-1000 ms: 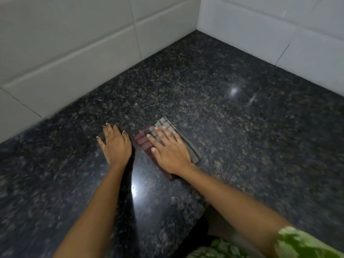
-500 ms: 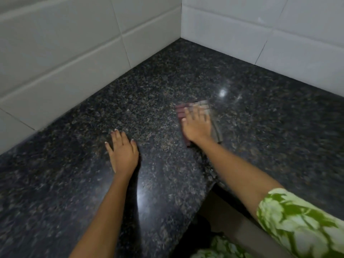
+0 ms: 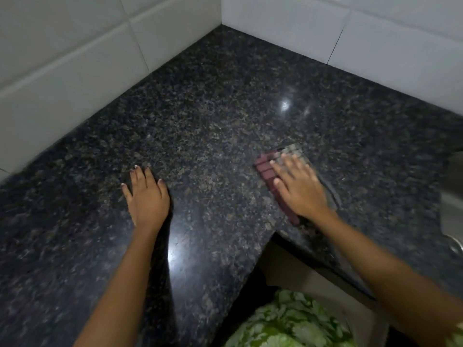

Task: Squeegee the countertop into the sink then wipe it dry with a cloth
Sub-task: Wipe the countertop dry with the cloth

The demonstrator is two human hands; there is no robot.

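Note:
A folded checked cloth (image 3: 267, 171), maroon and grey, lies flat on the dark speckled granite countertop (image 3: 213, 116). My right hand (image 3: 299, 189) presses down on it, palm flat and fingers spread, covering most of the cloth. My left hand (image 3: 147, 196) rests flat on the bare counter to the left, fingers apart and holding nothing. A steel sink (image 3: 452, 196) shows at the right edge of the frame. No squeegee is in view.
White tiled walls (image 3: 75, 58) meet in a corner at the back of the L-shaped counter. The counter's inner front edge (image 3: 258, 251) runs between my arms. My green patterned clothing (image 3: 288, 324) fills the bottom.
My right hand has slid the cloth rightward across the counter, away from the left hand and toward the sink side. The left hand stays planted in place.

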